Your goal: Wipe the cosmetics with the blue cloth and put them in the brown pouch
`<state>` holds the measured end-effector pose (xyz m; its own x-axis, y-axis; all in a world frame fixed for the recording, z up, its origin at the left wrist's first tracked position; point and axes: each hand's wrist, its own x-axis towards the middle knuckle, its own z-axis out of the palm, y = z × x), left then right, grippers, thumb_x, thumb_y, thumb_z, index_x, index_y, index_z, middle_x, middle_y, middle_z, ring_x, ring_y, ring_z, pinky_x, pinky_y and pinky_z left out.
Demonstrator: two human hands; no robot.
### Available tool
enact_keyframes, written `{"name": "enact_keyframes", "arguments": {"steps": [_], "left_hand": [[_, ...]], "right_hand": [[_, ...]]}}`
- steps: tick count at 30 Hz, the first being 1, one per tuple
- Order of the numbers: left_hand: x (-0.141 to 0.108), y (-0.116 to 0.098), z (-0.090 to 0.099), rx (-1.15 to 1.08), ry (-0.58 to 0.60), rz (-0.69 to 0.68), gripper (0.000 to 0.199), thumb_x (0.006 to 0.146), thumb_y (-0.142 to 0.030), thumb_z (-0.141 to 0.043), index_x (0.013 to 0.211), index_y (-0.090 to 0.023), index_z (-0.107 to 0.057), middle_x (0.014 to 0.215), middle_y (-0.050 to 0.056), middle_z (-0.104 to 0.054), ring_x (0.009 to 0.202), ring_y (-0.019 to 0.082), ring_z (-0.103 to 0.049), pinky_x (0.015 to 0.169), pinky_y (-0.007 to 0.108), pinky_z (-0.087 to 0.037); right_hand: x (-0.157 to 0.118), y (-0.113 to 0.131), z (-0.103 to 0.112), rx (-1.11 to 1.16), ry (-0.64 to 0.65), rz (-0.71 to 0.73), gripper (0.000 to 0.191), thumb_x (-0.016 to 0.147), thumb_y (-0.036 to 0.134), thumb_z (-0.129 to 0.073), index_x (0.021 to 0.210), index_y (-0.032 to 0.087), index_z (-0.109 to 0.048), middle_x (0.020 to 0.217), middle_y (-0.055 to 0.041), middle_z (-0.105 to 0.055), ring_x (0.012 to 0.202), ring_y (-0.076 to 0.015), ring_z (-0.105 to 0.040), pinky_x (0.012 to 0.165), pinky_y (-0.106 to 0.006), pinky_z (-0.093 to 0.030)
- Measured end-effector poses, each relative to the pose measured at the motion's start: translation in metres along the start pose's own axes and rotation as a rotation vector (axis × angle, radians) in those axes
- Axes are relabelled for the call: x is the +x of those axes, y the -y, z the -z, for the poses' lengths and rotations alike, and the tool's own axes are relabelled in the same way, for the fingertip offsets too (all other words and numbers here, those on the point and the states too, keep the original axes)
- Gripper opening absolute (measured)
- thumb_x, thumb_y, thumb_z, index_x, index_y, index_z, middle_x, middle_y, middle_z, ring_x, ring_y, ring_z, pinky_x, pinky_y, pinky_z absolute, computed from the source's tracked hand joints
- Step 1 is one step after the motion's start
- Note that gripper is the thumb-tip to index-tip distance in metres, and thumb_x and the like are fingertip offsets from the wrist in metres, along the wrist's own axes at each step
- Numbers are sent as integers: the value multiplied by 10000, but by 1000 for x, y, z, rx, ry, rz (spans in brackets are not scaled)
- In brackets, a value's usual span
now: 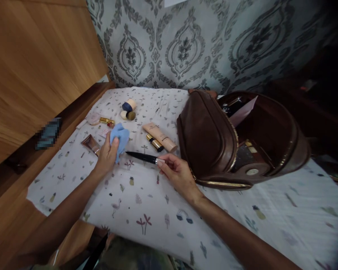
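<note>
My left hand (107, 153) grips a crumpled light blue cloth (119, 138) between thumb and fingers, above the printed sheet. In my right hand (177, 172) is a slim black pen-like stick (142, 156) with a silver band, pinched near its right end. Its tapered tip points left, short of the cloth; the end inside my fingers is hidden. Beyond the stick lie a beige tube (160, 137) and a small black-and-gold bottle (154, 143). A brown tube (90, 144) rests beside my left hand, partly covered by it.
An open brown leather bag (207, 131) stands at right, with several items inside. Toward the back left lie a gold lipstick tube (107, 120), a blue-and-beige jar (129, 105) and a small round brush (131, 115). Wooden furniture (45, 48) borders the left side; patterned wall (183, 45) behind.
</note>
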<state>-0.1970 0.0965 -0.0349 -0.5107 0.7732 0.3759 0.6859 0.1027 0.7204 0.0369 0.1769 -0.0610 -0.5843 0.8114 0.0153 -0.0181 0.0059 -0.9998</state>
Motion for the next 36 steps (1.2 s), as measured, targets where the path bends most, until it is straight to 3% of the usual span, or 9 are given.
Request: {"name": "enact_keyframes", "arguments": {"steps": [4,6,8,17,20,24,28,33,36], "left_hand": [[-18,-15,-12,201,142,-390,419,1035,-471,-322,1120,-171,-602,928,69,-629,829,199,-599,758,335,-515],[-25,-24,-19,350,242,-615,372,1032,-428,-364,1111,-172,-622,952,84,-612,855,212,-580,696,322,-504],[-27,-28,-24,474,279,-729,348,1031,-401,-385,1122,-172,-630,1005,104,-604,924,233,-564,669,316,-495],[2,16,-8,482,359,-466,316,1032,-342,-370,968,-154,-615,949,81,-587,888,215,-565,792,347,-495],[1,15,-7,439,299,-423,283,1022,-303,-387,1159,-150,-582,1015,84,-613,953,225,-578,848,366,-495],[-9,-3,-10,335,220,-554,379,1022,-216,-352,1369,-193,-502,1054,81,-596,948,206,-565,817,343,-493],[-16,-16,-16,386,387,-762,348,1023,-372,-435,1302,-220,-577,1091,103,-560,1025,241,-529,753,331,-493],[-8,-6,-16,473,439,-706,318,1012,-415,-469,1183,-193,-620,957,74,-584,901,232,-545,762,349,-489],[-6,0,-12,493,412,-743,300,1016,-394,-463,1154,-189,-632,940,70,-585,865,223,-548,729,332,-472]], "right_hand": [[-2,-5,-2,-75,-8,51,286,834,463,-672,916,190,-655,694,4,-616,612,-143,-573,545,-245,-458],[-3,-5,-2,-104,10,87,222,846,414,-648,875,194,-654,693,6,-618,619,-139,-567,582,-249,-471],[-4,-3,-1,-116,9,116,191,846,381,-640,860,191,-654,712,4,-630,634,-138,-571,610,-250,-480],[-5,2,0,-147,-66,173,178,842,329,-653,936,186,-701,785,-23,-681,687,-153,-605,643,-267,-497],[-5,3,0,-88,-39,120,235,847,396,-666,942,184,-699,702,-8,-649,602,-139,-572,556,-251,-476],[-4,1,-2,-64,-36,127,242,849,420,-673,925,193,-707,669,-3,-632,585,-135,-564,516,-242,-462],[-4,-2,-2,-84,-57,188,205,835,399,-689,900,206,-713,743,-19,-667,661,-148,-605,550,-247,-484],[-4,1,-2,-10,-46,94,327,805,444,-729,1020,204,-668,848,-47,-698,689,-157,-641,526,-236,-490],[-4,3,-1,-65,-31,74,376,808,506,-710,1011,196,-647,762,-16,-643,604,-134,-597,482,-224,-453]]}}
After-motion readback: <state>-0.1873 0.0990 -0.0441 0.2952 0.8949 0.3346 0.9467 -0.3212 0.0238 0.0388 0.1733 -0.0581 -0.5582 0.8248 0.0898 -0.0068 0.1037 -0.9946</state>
